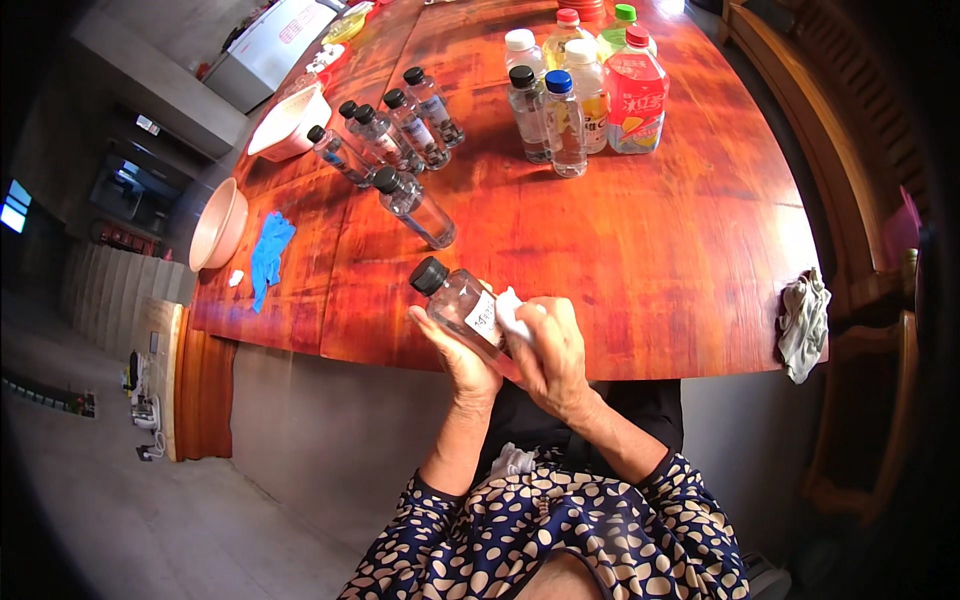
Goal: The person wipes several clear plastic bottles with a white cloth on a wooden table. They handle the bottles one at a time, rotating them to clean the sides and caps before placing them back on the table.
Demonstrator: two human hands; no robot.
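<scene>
Spotted top (540, 510) nearest, L hand (464, 362) cups btl (460, 302), R hand (553, 350) pinches white cloth (511, 306) in bent fingers; btl prob. light, slick, hold mid-body.

a clear, black-capped, labelled bottle (466, 306) tilts left; a white wad (513, 313), perhaps tissue, touches its side.

Surface (680, 270): beverage bottles (592, 95) right rear; bottle cluster (410, 127) to their left, lone bottle (420, 214) before cluster. Left edge: basin (229, 243), tub (284, 146) behind it, glove (267, 257) right of basin. Right front corner: rag (802, 325). Front edge, centre: held bottle (460, 302) between both hands (558, 355), nearer than lone bottle.
</scene>
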